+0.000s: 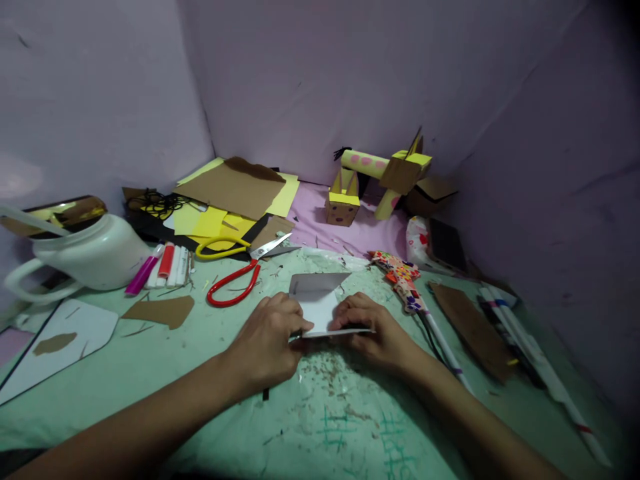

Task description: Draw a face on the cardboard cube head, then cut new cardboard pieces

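The small white folded paper card [320, 303] lies directly between both hands, long axis sideways; left hand [267, 343] and right hand [377, 333] each have a pinching grip on its near edge, equally near.

— How many scissors lie on the surface?
— Two: a yellow-handled pair [223, 248] and a red-handled pair [235, 285].
— And cardboard figures at the far edge?
— Two: a small box figure [343, 207] and a taller spotted one [395, 175].
— Jugs?
— One white jug [85, 257] at the left edge.
— Hands?
— Two, on one folded white card [320, 303].
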Available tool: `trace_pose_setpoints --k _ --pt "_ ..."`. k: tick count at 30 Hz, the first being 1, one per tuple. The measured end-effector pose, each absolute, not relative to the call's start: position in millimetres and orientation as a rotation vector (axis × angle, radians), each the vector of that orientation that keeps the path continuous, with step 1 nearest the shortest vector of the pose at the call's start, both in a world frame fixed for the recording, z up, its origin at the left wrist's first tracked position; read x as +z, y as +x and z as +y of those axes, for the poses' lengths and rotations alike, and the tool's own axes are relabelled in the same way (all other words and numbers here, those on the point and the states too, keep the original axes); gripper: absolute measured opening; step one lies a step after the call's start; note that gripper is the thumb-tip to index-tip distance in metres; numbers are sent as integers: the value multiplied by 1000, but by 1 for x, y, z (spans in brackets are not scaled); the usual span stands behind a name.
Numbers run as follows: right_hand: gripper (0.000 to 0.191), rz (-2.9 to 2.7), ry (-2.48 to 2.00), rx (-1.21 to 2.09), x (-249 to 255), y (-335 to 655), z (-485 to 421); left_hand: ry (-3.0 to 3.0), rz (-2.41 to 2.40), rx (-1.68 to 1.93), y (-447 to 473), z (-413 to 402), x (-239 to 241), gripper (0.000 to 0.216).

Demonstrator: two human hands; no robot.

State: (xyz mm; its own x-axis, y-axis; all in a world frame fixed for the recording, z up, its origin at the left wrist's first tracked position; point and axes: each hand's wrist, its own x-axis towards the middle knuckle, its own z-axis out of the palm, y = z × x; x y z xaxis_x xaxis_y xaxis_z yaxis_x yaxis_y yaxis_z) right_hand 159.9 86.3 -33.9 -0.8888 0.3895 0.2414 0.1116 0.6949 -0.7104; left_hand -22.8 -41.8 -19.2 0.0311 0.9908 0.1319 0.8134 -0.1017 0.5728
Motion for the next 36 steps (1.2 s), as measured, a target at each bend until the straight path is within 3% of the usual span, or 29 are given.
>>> trace_pose_setpoints --k 6,10,15,27,36 --pt "15 -2463 -482 1027 -39 159 87 1897 1985 701 -19 -37 -20 11" --pt "24 -2522 -634 868 -43 154 84 1813 2105 652 -14 -37 -17 16" --pt "18 -2680 -789 613 -35 145 77 1752 2224 543 -9 -36 -12 24" --pt "34 -2792 -1183 348 -18 132 61 1536 2338 285 -13 -20 7 29" --pt "28 -2357 -942 826 -35 144 68 1474 2141 577 -28 -21 2 31"
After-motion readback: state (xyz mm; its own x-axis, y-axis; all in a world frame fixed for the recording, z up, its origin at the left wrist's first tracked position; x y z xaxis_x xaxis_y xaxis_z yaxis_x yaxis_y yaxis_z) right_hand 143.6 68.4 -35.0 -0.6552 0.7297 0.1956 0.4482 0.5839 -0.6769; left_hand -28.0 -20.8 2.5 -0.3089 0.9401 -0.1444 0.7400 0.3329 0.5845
